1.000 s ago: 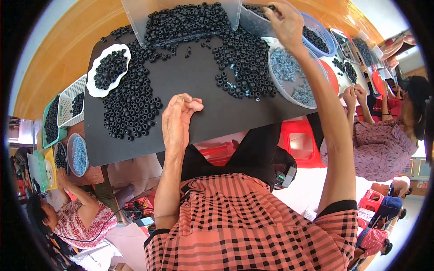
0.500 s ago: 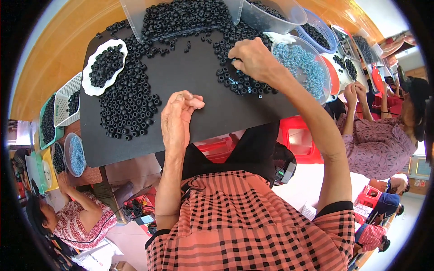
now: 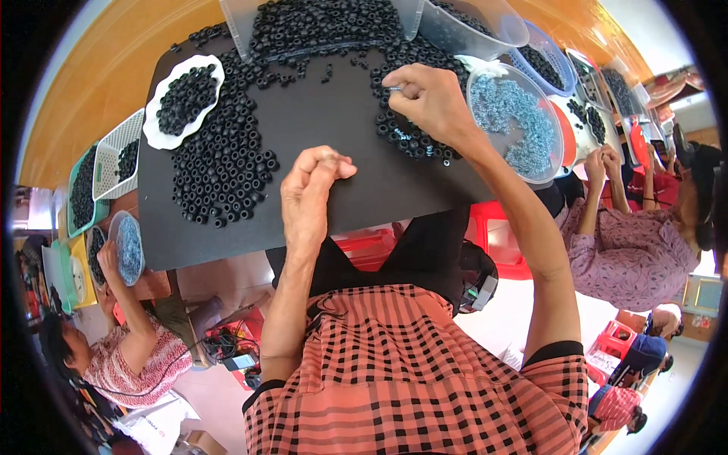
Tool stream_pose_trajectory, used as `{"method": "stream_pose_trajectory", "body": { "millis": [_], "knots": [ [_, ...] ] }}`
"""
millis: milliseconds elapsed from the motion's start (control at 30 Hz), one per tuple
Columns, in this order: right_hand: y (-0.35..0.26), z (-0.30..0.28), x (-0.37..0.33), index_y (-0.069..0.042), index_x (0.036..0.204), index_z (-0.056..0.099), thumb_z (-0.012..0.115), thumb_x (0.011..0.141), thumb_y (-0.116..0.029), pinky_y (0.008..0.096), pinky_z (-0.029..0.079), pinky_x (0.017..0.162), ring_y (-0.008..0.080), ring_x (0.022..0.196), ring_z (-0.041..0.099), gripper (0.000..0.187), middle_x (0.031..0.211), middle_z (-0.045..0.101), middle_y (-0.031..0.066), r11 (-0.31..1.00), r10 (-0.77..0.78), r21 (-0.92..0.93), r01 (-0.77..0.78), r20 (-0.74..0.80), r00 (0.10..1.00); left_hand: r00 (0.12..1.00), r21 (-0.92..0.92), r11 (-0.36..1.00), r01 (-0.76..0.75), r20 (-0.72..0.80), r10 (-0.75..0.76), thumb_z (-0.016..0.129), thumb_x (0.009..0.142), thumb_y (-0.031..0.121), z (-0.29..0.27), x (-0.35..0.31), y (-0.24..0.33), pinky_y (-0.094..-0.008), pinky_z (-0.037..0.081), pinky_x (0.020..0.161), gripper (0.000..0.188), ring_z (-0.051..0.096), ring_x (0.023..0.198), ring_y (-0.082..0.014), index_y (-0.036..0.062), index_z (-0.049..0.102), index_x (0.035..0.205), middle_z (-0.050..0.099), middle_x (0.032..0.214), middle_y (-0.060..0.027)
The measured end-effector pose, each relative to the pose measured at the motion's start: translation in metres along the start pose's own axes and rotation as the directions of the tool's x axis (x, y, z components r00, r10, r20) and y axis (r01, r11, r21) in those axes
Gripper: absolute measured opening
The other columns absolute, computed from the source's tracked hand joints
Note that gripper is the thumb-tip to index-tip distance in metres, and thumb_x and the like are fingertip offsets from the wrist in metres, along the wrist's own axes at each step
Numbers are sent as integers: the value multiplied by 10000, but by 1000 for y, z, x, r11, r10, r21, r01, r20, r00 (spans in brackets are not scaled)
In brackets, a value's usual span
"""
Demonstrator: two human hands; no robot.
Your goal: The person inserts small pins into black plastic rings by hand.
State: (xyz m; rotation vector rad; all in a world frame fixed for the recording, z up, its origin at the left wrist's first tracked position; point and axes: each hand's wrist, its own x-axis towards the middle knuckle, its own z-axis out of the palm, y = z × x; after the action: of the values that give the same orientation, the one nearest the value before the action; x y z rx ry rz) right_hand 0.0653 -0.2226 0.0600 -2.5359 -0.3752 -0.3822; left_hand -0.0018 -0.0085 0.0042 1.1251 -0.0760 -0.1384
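My right hand (image 3: 431,102) is closed in a pinch above the black ring-like pieces at the right of the dark table. A small light-blue metallic piece (image 3: 394,89) pokes out at its fingertips. Under and beside that hand lie several loose blue pieces (image 3: 402,135) among the black ones. Over the near middle of the tabletop, my left hand (image 3: 307,193) has its thumb and fingers pressed together; what they hold, if anything, is hidden. A big spread of black ring-like pieces (image 3: 220,171) lies to its left. A clear round tub (image 3: 560,155) of blue pieces stands right of my right hand.
At the far edge stands a clear bin (image 3: 235,34) heaped with black pieces. A white scalloped plate (image 3: 152,130) carries more of them. Further right are a clear tub (image 3: 516,30) and a blue basket (image 3: 565,76). Co-workers sit left and right; a red stool (image 3: 493,227) is beside me.
My right hand has risen slightly off the black pieces, with a blue piece showing at its fingertips. My left hand has shifted a little right. The left co-worker's hand has reached to a tub.
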Motion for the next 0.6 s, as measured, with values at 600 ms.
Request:
{"method": "stream_pose_trajectory", "body": {
  "millis": [600],
  "knots": [
    [-35,71,-29,19,932,675,647,867,-45,217,494,651,59,701,581,95,805,662,24,481,87,852,-208,190,978,920,780,542,-314,109,377,586,857,2,1,17,15,-323,501,639,126,641,701,-211,4,560,981,635,806,-140]
  ]
}}
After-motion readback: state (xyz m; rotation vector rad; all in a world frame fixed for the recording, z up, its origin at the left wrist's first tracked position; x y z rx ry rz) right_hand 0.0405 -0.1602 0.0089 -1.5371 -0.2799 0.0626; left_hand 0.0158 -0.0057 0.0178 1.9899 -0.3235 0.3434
